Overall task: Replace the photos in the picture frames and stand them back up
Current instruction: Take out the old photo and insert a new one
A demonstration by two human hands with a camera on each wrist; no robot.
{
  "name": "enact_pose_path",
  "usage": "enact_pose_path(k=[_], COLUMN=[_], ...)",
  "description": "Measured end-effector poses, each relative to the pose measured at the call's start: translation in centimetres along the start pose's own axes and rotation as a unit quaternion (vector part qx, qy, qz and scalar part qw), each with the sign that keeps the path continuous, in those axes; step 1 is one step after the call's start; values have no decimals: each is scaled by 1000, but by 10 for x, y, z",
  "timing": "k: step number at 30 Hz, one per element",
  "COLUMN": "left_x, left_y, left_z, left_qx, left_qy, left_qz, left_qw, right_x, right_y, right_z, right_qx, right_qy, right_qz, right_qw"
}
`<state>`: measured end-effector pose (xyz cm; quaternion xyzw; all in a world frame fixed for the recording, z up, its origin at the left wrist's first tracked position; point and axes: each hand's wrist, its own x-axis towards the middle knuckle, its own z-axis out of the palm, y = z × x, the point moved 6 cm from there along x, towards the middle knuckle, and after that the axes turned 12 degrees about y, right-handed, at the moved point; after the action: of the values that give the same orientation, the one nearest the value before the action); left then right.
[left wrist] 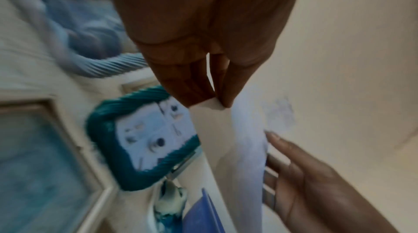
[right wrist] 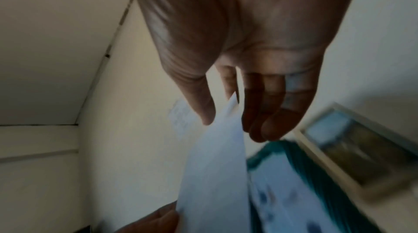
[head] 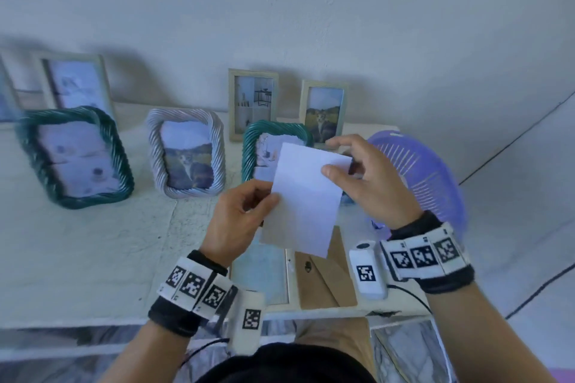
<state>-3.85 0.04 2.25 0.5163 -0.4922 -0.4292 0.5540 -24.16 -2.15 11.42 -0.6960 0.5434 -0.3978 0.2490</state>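
Both hands pinch 1 white photo [head: 306,199] (blank side up): left hand [head: 239,221] fingers clamped on its edge, right hand [head: 373,177] on its corner, above the tabletop [head: 93,242].

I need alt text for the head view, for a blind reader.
Both hands hold a blank white photo sheet above an opened frame lying flat on a white table. Six framed photos stand behind.

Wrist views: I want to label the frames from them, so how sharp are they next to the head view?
Left wrist: motion-blurred, though the small teal frame is recognisable. Right wrist: dim and smeared, the wooden frame a blur. Head: sharpest, wide-angle bowed, the white photo crisp.
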Motion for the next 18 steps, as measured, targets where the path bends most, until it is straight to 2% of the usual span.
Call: enact_pose_path(k=[4, 6, 9, 13, 15, 18], left_x=[-22, -32, -43, -53, -56, -60], left_y=[-30, -41, -59, -73, -79, -91], left_z=[-38, -49, -61, -78, -84, -87], left_qx=[-35, -34, 42, 239, 261, 258], left_qy=[60, 66, 58, 62, 70, 47], left_qz=[-115, -145, -148, -43, -34, -58], left_qw=[991, 987, 986, 968, 962, 963], right_x=[-35, -55, -79, -96, -104, -111], right_y=[41, 53, 65, 77, 85, 93], right_z=[52, 78, 105, 111, 114, 120], right_qx=[130, 147, 162, 112, 70, -16], right_qy=[13, -7, -24, -26, -38, -60], right_qz=[191, 231, 256, 243, 246, 230], right_qw=[973, 962, 953, 963, 966, 971])
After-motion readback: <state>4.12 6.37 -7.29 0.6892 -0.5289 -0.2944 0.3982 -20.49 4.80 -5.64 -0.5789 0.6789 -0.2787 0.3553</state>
